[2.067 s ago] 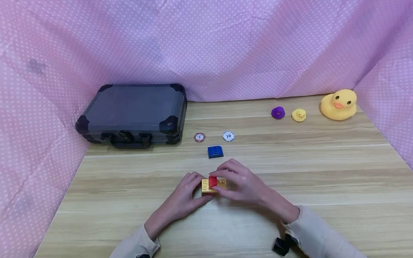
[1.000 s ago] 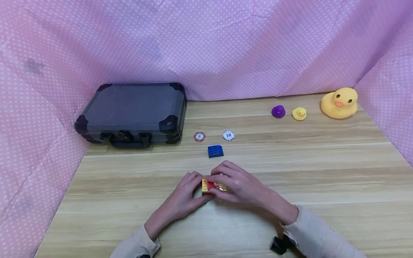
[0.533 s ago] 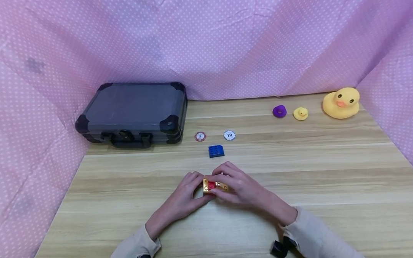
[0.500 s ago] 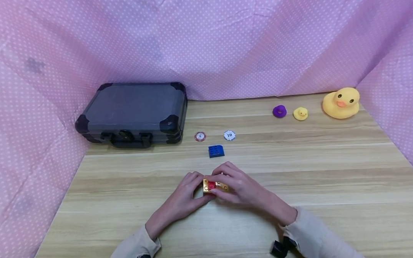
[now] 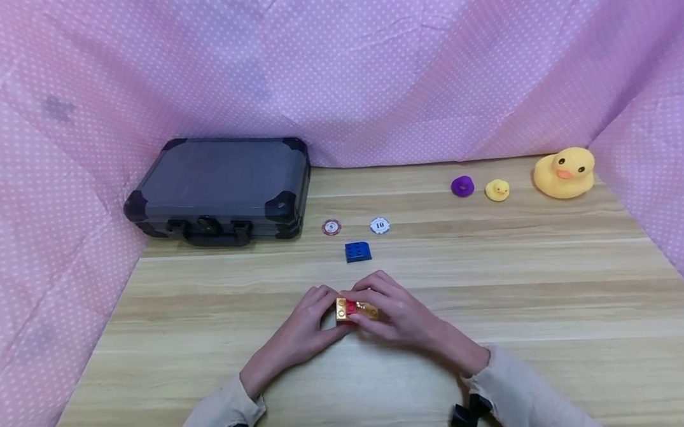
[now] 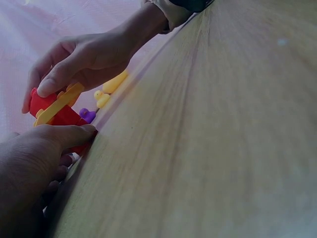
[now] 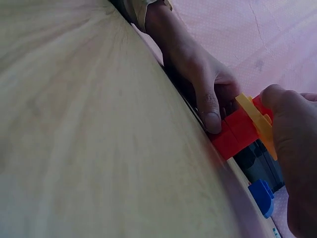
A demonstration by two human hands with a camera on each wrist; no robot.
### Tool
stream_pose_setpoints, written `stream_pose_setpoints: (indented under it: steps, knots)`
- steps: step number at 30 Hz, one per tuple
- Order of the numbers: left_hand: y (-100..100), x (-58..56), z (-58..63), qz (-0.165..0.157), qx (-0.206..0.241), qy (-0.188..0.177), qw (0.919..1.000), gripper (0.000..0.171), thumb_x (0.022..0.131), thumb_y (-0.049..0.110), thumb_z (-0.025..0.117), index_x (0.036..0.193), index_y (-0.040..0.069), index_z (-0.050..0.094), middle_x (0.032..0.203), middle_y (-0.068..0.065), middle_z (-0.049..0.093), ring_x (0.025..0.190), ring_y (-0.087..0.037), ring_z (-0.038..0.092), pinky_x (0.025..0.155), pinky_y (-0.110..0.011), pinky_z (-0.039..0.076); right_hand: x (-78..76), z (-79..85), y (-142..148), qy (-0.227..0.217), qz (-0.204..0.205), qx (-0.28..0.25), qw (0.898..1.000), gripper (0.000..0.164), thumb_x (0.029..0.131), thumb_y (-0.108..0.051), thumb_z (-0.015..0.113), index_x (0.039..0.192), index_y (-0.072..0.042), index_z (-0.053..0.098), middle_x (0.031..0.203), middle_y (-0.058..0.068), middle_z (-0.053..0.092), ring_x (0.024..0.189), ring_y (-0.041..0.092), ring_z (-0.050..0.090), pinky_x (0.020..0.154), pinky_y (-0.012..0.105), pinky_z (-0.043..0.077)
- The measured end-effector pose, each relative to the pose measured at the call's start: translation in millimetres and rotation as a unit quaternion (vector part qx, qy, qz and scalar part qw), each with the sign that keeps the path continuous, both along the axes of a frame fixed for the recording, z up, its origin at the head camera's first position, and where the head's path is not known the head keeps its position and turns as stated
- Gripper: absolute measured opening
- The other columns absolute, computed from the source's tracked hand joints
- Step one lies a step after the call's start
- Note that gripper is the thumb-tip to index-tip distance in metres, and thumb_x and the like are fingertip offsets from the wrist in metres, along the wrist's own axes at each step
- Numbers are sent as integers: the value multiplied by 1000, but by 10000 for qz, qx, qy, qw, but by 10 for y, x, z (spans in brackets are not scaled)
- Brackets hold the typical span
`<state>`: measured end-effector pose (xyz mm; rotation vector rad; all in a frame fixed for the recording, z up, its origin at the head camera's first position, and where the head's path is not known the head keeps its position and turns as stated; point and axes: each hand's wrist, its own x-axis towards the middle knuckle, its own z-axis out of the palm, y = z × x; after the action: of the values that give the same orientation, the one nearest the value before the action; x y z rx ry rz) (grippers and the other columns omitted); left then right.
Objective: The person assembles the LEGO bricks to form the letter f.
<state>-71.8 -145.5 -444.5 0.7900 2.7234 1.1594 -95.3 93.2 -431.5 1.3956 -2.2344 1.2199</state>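
A small stack of toy building bricks stands on the table between the two hands. Its base is red bricks [image 7: 235, 134], topped by a yellow plate [image 5: 341, 310] that juts out past them. A smaller red brick [image 5: 351, 307] sits on the plate, left of its middle in the head view. My left hand [image 5: 307, 326] grips the red base between thumb and fingers. My right hand [image 5: 400, 314] pinches the upper red brick and hides part of the plate. Just beyond the hands lies a blue brick [image 5: 358, 251].
Two poker chips, a red-rimmed one [image 5: 331, 227] and a white-blue one [image 5: 379, 225], lie behind the blue brick. A grey case [image 5: 220, 187] stands at the back left. Back right are a purple duck [image 5: 462, 186], a small yellow duck [image 5: 497, 190] and a large duck [image 5: 564, 174].
The upper red brick, earlier standing higher near the plate's middle, is now lower and further left on it. My right hand moved slightly left with it; the left hand stayed nearly still.
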Motion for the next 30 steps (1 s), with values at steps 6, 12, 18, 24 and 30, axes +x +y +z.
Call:
stream_pose_setpoints:
  steps: [6,12,18,24,30]
  knots:
    - [0,3,-9,-12,-2,12,10000,40,91,32,82,126,19,68,116,10,60,109,-10,51,92,-37,49,8,-6,5,136,-4,34,9999,34,104,-31,65,128,-6,69,123,4,63,113,19,56,93,30,52]
    - [2,4,-9,-28,4,5,10000,39,92,32,81,127,19,68,116,10,60,110,-10,51,93,-38,49,3,2,14,226,27,167,9996,34,103,-30,66,128,-6,69,123,4,63,113,18,55,92,30,51]
    - [3,3,-7,-8,-21,-43,10000,39,92,32,81,127,20,68,117,10,61,110,-10,50,94,-39,49,-3,6,12,350,-59,321,9989,36,104,-32,65,130,-8,69,123,2,63,113,17,56,94,30,50]
    - [5,5,7,10,-11,-58,10000,39,92,32,82,126,19,68,117,9,61,110,-11,51,94,-39,49,-5,23,10,101,-61,393,9992,37,99,-26,72,131,-9,66,125,2,62,117,18,55,96,33,50]
    - [2,11,22,30,24,-140,9999,38,91,31,82,124,18,68,116,9,61,110,-11,52,94,-40,49,0,21,9,-116,-113,477,9987,44,92,-22,78,133,-10,64,126,2,62,119,18,54,98,35,50]
